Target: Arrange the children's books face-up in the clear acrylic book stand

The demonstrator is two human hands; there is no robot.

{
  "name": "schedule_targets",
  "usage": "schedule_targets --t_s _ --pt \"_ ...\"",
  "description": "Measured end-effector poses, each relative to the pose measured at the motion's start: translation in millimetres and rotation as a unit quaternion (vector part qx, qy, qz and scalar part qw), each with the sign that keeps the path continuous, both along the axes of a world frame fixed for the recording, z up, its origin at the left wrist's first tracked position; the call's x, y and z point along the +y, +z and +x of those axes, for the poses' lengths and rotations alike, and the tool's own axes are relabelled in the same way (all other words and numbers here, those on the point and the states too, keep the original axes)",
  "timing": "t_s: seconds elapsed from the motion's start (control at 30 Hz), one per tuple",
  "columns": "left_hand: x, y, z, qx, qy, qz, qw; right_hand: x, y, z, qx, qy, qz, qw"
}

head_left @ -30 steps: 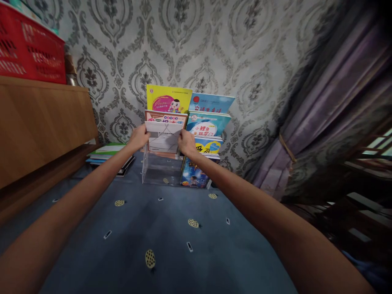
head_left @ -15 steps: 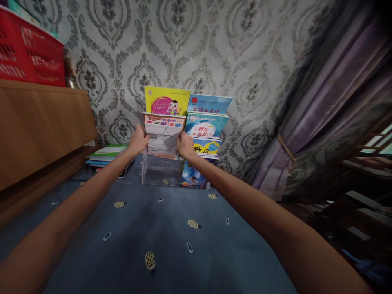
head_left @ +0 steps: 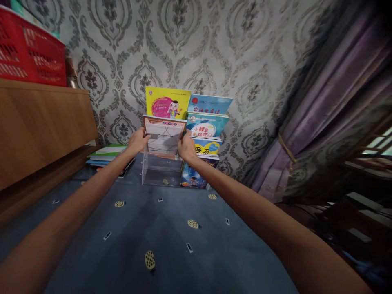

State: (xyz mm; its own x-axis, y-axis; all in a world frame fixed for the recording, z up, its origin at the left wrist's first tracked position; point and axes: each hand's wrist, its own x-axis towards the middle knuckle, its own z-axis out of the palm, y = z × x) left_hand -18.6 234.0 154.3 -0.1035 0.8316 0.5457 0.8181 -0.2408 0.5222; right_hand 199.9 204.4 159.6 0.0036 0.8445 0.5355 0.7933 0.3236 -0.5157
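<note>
A clear tiered display rack [head_left: 161,178] stands against the wall with children's books in two columns. My left hand [head_left: 137,141] is closed on the left edge of a white-and-grey book [head_left: 163,141], its thumb on the front. At the right edge of the same book, my right hand [head_left: 186,146] is closed too, its fingertips partly hidden. Just behind it shows the top of a brown-edged book [head_left: 153,119], and farther back stands a yellow book [head_left: 167,102] with a cartoon figure. The lower left tiers show bare clear plastic.
Blue books [head_left: 211,104] and a dark blue book [head_left: 196,175] fill the right column. A flat stack of books [head_left: 108,152] lies left of the rack, beside a wooden cabinet [head_left: 45,130] bearing a red basket [head_left: 33,53]. A purple curtain [head_left: 306,110] hangs at right.
The white-and-grey book sits slightly higher against the brown-edged book, covering more of its coloured title. My right hand's fingers have risen a little along the edge; the left has barely moved.
</note>
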Motion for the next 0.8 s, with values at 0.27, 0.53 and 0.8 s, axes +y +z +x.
schedule_targets --t_s 0.27,0.53,0.8 --pt "1.2 0.9 -1.8 -0.025 -0.003 0.001 1.0 -2.6 5.8 1.7 -0.001 -0.009 -0.024 1.0" --pt "-2.6 -1.2 1.8 -0.092 -0.038 -0.019 0.995 4.4 3.9 -0.1 0.003 -0.026 -0.019 0.999" --pt "0.7 2.3 -12.2 -0.079 -0.103 -0.043 0.991 12.4 -5.9 7.0 0.029 0.011 0.01 0.999"
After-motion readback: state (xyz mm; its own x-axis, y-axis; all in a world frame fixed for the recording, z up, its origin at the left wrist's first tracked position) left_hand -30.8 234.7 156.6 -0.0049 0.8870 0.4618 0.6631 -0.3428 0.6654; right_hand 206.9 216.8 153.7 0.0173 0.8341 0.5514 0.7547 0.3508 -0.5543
